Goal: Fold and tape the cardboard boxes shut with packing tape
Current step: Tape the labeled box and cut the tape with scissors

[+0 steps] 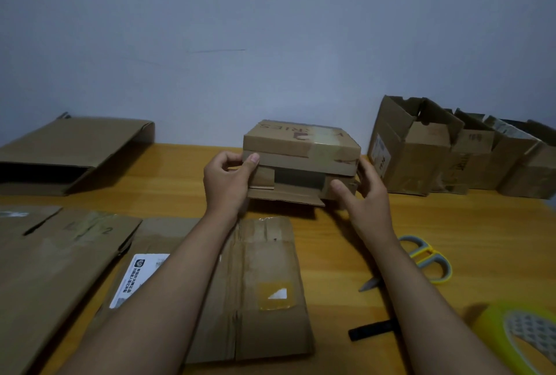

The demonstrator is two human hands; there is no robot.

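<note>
The left hand (228,177) pinches the left end of the small box (301,161), thumb on its near face. The box is held at the far middle of the surface (451,224), long axis left to right, open end facing the person. The right hand (361,191) curls round the right end. The loose near flaps could spring open or crease if either grip slackens.

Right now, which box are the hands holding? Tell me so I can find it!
Look at the wooden table by the blue-grey wall. In its middle, at the back, the left hand and right hand hold a small flat cardboard box. Unlike the open boxes on the right, it has tape over its top and its near end flaps are open.
</note>
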